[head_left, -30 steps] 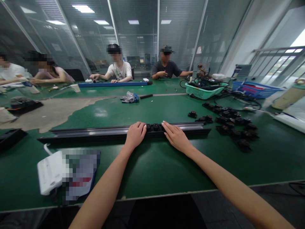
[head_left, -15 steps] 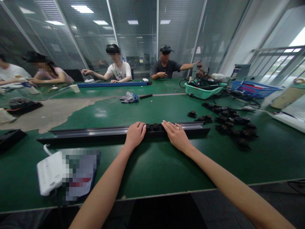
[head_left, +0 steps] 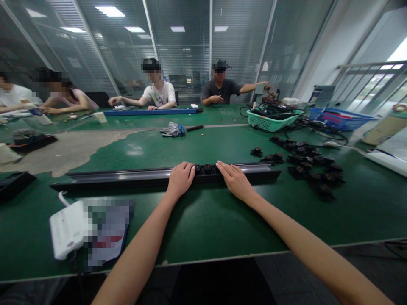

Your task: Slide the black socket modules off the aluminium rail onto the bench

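A long black rail (head_left: 146, 181) with a shiny metal channel lies across the green table in front of me. My left hand (head_left: 181, 178) is closed over it near the middle, fingers curled across the channel and thumb along the inner side. My right hand (head_left: 234, 178) grips it a little further right, its fingers close together and reaching over the top; its thumb is hidden. Between the hands, small black blocks (head_left: 207, 168) with round tops sit in the channel. The fingertips of both hands are at the ends of this short row, and partly cover it.
Several loose black parts (head_left: 313, 159) lie at the right. Behind them stand a green basket (head_left: 270, 123) of cables and a blue basket (head_left: 346, 120). Gloves (head_left: 172, 129) lie beyond the rail. A white box (head_left: 67, 231) stands at the near left. Co-workers sit across the table.
My right fingers have shifted slightly on the rail, while my left hand stays in place. Across the table, a co-worker's outstretched hand has lowered slightly.
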`<state>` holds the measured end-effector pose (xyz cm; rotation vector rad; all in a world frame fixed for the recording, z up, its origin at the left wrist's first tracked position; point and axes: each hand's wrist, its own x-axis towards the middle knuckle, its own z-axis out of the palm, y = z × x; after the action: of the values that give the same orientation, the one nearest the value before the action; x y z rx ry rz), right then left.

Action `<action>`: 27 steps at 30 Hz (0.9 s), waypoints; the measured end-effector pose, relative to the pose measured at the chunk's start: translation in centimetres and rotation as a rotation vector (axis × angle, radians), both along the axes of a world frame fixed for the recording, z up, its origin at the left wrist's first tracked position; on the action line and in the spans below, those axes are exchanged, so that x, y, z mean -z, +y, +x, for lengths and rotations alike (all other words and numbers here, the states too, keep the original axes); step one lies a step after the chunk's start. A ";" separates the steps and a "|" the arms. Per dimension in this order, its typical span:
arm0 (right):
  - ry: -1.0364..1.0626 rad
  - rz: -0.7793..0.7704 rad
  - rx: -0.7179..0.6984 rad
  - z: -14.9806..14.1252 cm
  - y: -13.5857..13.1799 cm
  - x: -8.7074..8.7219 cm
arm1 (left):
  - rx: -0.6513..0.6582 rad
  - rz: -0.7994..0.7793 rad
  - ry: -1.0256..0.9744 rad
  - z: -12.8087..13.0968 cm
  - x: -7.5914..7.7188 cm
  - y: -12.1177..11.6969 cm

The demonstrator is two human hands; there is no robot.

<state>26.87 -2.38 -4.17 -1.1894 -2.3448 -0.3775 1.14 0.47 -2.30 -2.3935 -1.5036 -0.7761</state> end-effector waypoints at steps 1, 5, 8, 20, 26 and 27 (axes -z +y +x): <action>0.002 0.000 -0.003 0.0 0.0 0.1 | 0.002 -0.001 -0.002 0.0 0.0 0.0; -0.001 0.011 -0.004 0.0 -0.3 0.5 | 0.005 -0.001 -0.001 0.0 0.1 0.1; 0.002 0.017 0.010 -0.2 -0.4 0.7 | 0.001 0.008 0.007 0.0 0.2 0.1; 0.062 -0.005 0.024 -0.3 -0.3 0.8 | -0.001 0.003 0.002 0.1 -0.1 0.0; 0.058 0.000 0.009 -0.2 -0.1 0.8 | 0.001 -0.004 -0.005 0.0 -0.1 0.0; 0.059 0.001 0.008 -0.2 -0.1 0.8 | 0.001 -0.004 -0.007 0.0 -0.1 0.0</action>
<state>26.72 -2.49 -5.01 -1.1934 -2.2899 -0.3410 1.16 0.47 -2.24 -2.3976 -1.5076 -0.7826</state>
